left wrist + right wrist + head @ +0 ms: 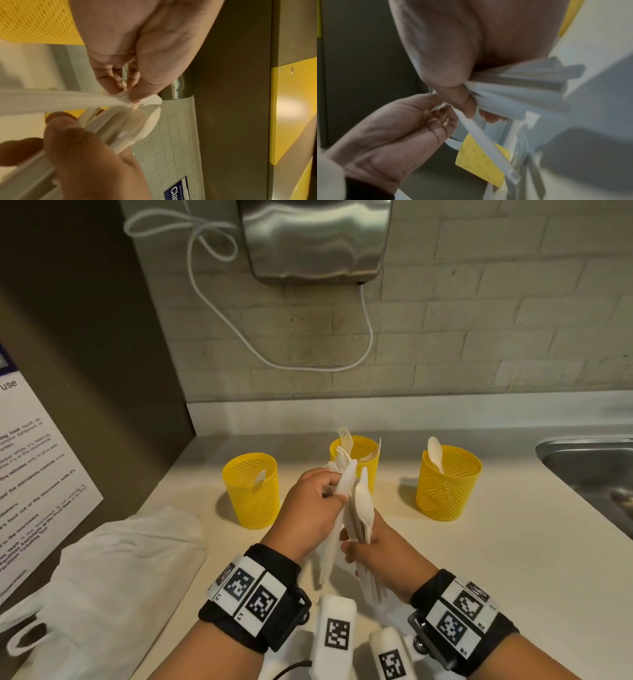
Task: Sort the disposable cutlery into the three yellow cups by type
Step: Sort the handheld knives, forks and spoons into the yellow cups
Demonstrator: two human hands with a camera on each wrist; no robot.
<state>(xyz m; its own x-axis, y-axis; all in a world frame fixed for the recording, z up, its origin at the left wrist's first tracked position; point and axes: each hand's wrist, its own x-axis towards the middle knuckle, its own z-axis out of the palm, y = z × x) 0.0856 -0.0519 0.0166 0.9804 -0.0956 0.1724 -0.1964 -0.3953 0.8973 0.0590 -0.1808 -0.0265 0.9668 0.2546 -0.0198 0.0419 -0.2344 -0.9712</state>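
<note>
Three yellow perforated cups stand in a row on the counter. The left cup [251, 489] shows one white tip, the middle cup [358, 455] holds forks, and the right cup [447, 486] holds a spoon. In front of the middle cup my right hand [356, 546] grips a bundle of white cutlery [359, 508] by the handles, heads up. My left hand [334, 491] pinches the head of one long white piece [346, 482] with a serrated edge, beside the bundle. The left wrist view shows that piece [51, 100] pinched at its head, and the right wrist view shows the bundle [513, 97] in the fist.
A crumpled white plastic bag [113, 577] lies at the near left. A steel sink [589, 470] is set into the counter at the right. A steel appliance [315, 237] with a white cord hangs on the tiled wall. A printed notice [30, 474] leans at the left.
</note>
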